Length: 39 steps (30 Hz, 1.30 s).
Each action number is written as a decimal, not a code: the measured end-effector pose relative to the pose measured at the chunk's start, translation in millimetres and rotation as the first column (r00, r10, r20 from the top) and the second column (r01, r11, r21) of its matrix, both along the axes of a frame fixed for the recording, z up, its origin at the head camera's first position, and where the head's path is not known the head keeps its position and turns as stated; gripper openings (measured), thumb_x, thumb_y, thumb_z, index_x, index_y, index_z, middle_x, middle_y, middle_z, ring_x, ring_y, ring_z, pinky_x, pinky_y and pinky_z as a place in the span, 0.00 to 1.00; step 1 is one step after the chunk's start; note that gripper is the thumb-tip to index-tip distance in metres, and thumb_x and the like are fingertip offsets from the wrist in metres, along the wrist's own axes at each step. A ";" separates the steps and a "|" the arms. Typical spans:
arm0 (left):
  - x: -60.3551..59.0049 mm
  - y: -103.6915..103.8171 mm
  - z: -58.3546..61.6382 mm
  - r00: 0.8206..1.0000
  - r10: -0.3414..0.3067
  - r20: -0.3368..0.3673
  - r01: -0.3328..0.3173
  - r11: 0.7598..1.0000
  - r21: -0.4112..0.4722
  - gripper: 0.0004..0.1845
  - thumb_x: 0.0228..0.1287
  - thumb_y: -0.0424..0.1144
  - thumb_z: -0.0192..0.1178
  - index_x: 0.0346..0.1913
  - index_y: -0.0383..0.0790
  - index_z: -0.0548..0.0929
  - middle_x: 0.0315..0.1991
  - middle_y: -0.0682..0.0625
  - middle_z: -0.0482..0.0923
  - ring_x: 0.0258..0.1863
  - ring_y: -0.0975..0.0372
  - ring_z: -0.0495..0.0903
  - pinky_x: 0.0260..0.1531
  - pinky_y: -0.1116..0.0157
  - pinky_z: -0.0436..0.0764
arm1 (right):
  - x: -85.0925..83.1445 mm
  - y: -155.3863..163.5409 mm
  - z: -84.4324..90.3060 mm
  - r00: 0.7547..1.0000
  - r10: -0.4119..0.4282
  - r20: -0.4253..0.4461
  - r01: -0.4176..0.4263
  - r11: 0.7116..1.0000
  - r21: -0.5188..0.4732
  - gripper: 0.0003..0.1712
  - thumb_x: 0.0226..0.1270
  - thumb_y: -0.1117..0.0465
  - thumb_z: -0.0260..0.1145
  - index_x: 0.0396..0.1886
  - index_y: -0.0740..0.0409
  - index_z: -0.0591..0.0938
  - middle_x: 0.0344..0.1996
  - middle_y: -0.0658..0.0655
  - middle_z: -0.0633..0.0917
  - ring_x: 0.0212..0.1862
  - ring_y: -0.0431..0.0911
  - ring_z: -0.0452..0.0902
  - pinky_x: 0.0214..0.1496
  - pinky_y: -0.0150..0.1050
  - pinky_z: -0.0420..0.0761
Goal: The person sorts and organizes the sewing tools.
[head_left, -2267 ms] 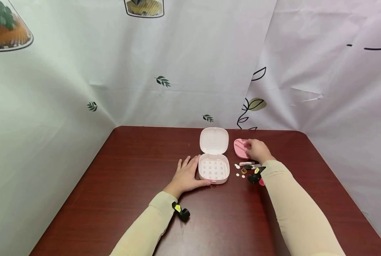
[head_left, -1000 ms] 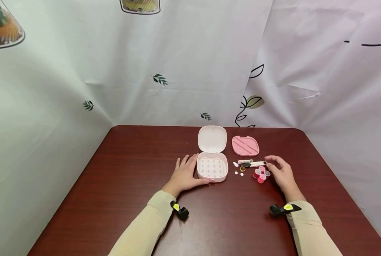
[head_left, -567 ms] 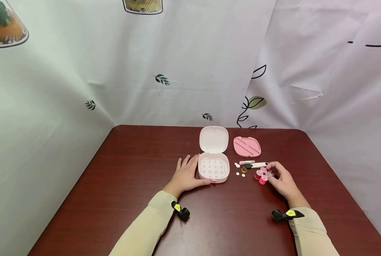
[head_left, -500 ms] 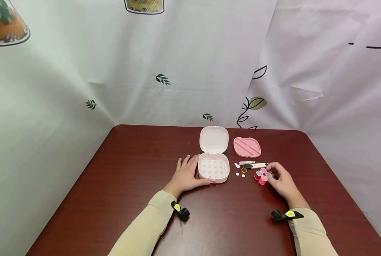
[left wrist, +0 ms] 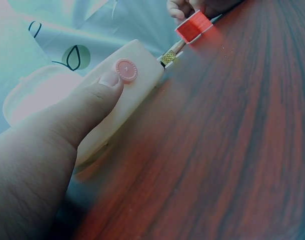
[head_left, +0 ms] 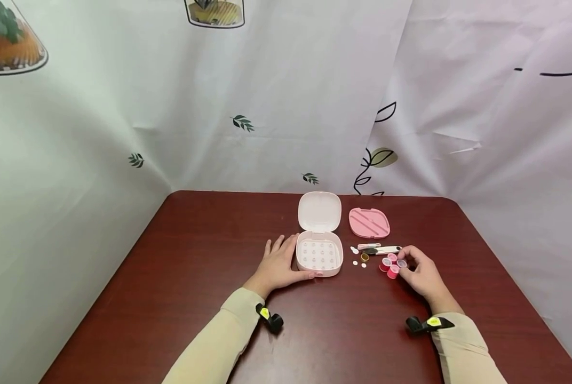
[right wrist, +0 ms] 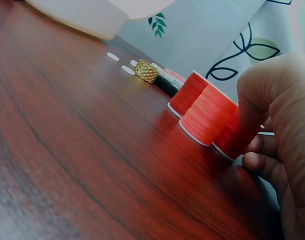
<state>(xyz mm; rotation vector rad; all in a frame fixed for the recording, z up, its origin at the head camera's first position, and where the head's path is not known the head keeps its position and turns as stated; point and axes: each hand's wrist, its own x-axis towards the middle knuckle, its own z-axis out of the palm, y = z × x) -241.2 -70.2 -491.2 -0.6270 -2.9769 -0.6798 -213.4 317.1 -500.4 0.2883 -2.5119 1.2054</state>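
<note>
My left hand (head_left: pixel 278 269) rests along the left side of a pale pink sewing box (head_left: pixel 319 273), fingers spread, thumb at the front near its round button (left wrist: pixel 126 70). The box stands open, its lid (head_left: pixel 319 212) tipped back and its floor studded with small pegs. To the right, my right hand (head_left: pixel 425 274) pinches the rightmost thread spool (head_left: pixel 402 263) of a tight cluster between thumb and fingers. Beside it, other red and pink thread spools (right wrist: pixel 207 117) stand upright on the table.
Behind the spools lie a white and black tool (head_left: pixel 384 249), a small pink and white piece (head_left: pixel 368 246) and a gold thimble (right wrist: pixel 146 71). Several white buttons (head_left: pixel 355 262) are scattered near the box. A pink grooved tray (head_left: pixel 370 223) lies farther back on the dark wooden table (head_left: pixel 209 234).
My right hand has left the pink tray, come nearer past the end of the white and black tool, and closed its fingertips on a thread spool. The left hand has stayed at the box.
</note>
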 end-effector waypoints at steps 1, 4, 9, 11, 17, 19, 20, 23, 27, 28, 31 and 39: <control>0.5 -0.3 -0.3 1.000 -0.001 0.000 0.001 1.000 0.002 0.63 0.47 0.81 0.59 0.82 0.50 0.52 0.79 0.51 0.58 0.78 0.47 0.53 0.74 0.40 0.42 | -0.4 -0.3 -1.0 1.000 -0.001 -0.009 0.001 1.000 -0.006 0.16 0.49 0.80 0.67 0.37 0.62 0.78 0.30 0.56 0.79 0.31 0.37 0.70 0.34 0.27 0.68; 0.9 -0.7 -0.7 1.000 -0.001 -0.004 0.002 1.000 0.008 0.62 0.47 0.81 0.60 0.81 0.52 0.53 0.79 0.51 0.58 0.78 0.46 0.53 0.74 0.39 0.42 | -0.7 -1.2 -1.6 0.999 -0.003 -0.037 0.001 0.999 -0.033 0.16 0.47 0.80 0.66 0.34 0.62 0.77 0.27 0.55 0.77 0.30 0.36 0.69 0.32 0.28 0.67; -0.9 0.1 -2.3 1.000 0.002 -0.002 -0.002 1.000 -0.009 0.64 0.47 0.81 0.59 0.82 0.49 0.52 0.78 0.50 0.58 0.78 0.47 0.52 0.74 0.40 0.41 | -4.2 0.6 3.4 0.993 -0.053 -0.106 0.052 0.999 -0.011 0.13 0.47 0.78 0.65 0.30 0.59 0.76 0.29 0.52 0.77 0.32 0.35 0.67 0.35 0.27 0.66; -1.4 1.0 -2.6 1.000 0.003 0.007 -0.003 1.000 -0.024 0.65 0.47 0.81 0.58 0.82 0.48 0.51 0.79 0.50 0.58 0.79 0.48 0.51 0.74 0.41 0.41 | -6.9 1.1 7.8 0.985 -0.093 -0.148 0.093 0.996 -0.004 0.12 0.47 0.76 0.65 0.29 0.58 0.76 0.29 0.53 0.77 0.33 0.35 0.67 0.35 0.27 0.64; -1.6 1.6 -1.4 1.000 0.009 0.013 -0.009 0.999 -0.032 0.65 0.47 0.82 0.58 0.82 0.48 0.51 0.79 0.50 0.58 0.79 0.49 0.51 0.74 0.41 0.41 | -19.9 -8.3 22.5 0.952 -0.202 -0.228 0.189 0.979 -0.078 0.09 0.48 0.76 0.64 0.28 0.62 0.76 0.30 0.56 0.76 0.33 0.34 0.66 0.34 0.24 0.64; -1.4 1.3 -0.9 1.000 0.010 0.010 -0.010 1.000 -0.030 0.65 0.47 0.82 0.59 0.82 0.48 0.51 0.79 0.50 0.58 0.79 0.48 0.51 0.74 0.41 0.41 | -23.5 -17.1 27.9 0.952 -0.203 -0.229 0.183 0.977 -0.106 0.08 0.49 0.76 0.63 0.29 0.63 0.76 0.30 0.56 0.76 0.32 0.36 0.66 0.33 0.25 0.65; -1.3 1.1 -0.9 1.000 0.011 0.010 -0.010 0.999 -0.032 0.65 0.47 0.82 0.59 0.82 0.48 0.51 0.79 0.50 0.58 0.79 0.48 0.51 0.74 0.41 0.41 | -24.8 -22.3 30.6 0.953 -0.199 -0.228 0.177 0.977 -0.115 0.08 0.49 0.76 0.63 0.30 0.63 0.76 0.30 0.56 0.76 0.32 0.36 0.67 0.33 0.25 0.65; -1.4 0.8 -1.5 1.000 0.009 0.010 -0.009 0.999 -0.035 0.65 0.47 0.82 0.58 0.82 0.48 0.51 0.79 0.50 0.58 0.79 0.49 0.51 0.74 0.41 0.41 | -28.5 -38.6 37.5 0.958 -0.185 -0.218 0.155 0.977 -0.148 0.09 0.50 0.77 0.63 0.31 0.64 0.76 0.31 0.56 0.76 0.32 0.37 0.68 0.33 0.25 0.67; -2.4 0.7 -2.7 1.000 0.008 0.005 -0.008 0.999 -0.034 0.64 0.47 0.81 0.58 0.82 0.48 0.51 0.79 0.50 0.58 0.79 0.49 0.50 0.74 0.41 0.41 | -33.8 -59.5 46.0 0.963 -0.164 -0.212 0.124 0.974 -0.188 0.11 0.50 0.77 0.65 0.33 0.65 0.77 0.32 0.56 0.76 0.32 0.37 0.69 0.32 0.23 0.68; -2.5 0.6 -2.8 1.000 0.009 0.002 -0.009 0.999 -0.032 0.64 0.48 0.81 0.58 0.82 0.49 0.51 0.79 0.50 0.57 0.79 0.48 0.51 0.74 0.41 0.41 | -35.0 -64.4 48.0 0.965 -0.154 -0.213 0.111 0.974 -0.197 0.11 0.50 0.77 0.65 0.34 0.65 0.77 0.32 0.56 0.76 0.32 0.38 0.69 0.32 0.23 0.68; -2.7 0.5 -2.6 1.000 0.013 0.004 -0.013 0.999 -0.034 0.64 0.47 0.82 0.58 0.82 0.49 0.51 0.79 0.51 0.57 0.79 0.49 0.51 0.74 0.41 0.41 | -37.9 -77.3 51.9 0.967 -0.126 -0.221 0.080 0.975 -0.205 0.11 0.51 0.76 0.64 0.35 0.65 0.77 0.32 0.58 0.76 0.32 0.39 0.69 0.33 0.22 0.69; -1.3 1.2 -2.6 1.000 0.008 0.010 -0.008 1.000 -0.029 0.64 0.47 0.82 0.58 0.82 0.48 0.52 0.79 0.50 0.58 0.79 0.48 0.51 0.74 0.40 0.41 | -41.9 -100.6 57.0 0.971 -0.055 -0.234 0.005 0.978 -0.209 0.15 0.48 0.75 0.62 0.39 0.67 0.83 0.41 0.62 0.82 0.41 0.43 0.73 0.36 0.23 0.70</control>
